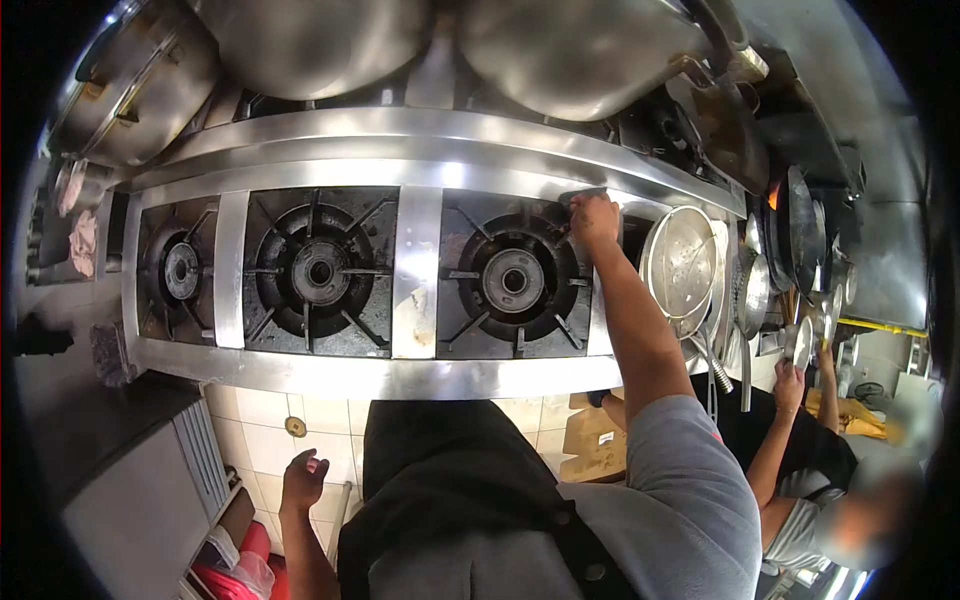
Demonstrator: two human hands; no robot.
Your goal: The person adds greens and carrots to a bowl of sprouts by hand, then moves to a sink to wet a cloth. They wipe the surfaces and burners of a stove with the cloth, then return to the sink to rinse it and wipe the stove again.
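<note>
My right hand [596, 218] reaches out to the back right corner of the right-hand burner [514, 281], its fingers bent down against the dark burner plate. The fingers look closed, and whatever they hold, if anything, is too small to name. My left hand [305, 480] hangs low over the tiled floor, in front of the stove, with its fingers partly curled and apart and nothing in it. Between the burners run steel strips. The middle burner [320, 272] and the left burner [181, 271] carry no pots.
Large steel pots [310, 45] stand behind the stove's raised steel ledge [330, 125]. Strainers [684, 262] and pans lie at the right. A co-worker's hand [790, 383] is farther right. A low counter [130, 500] stands at the lower left.
</note>
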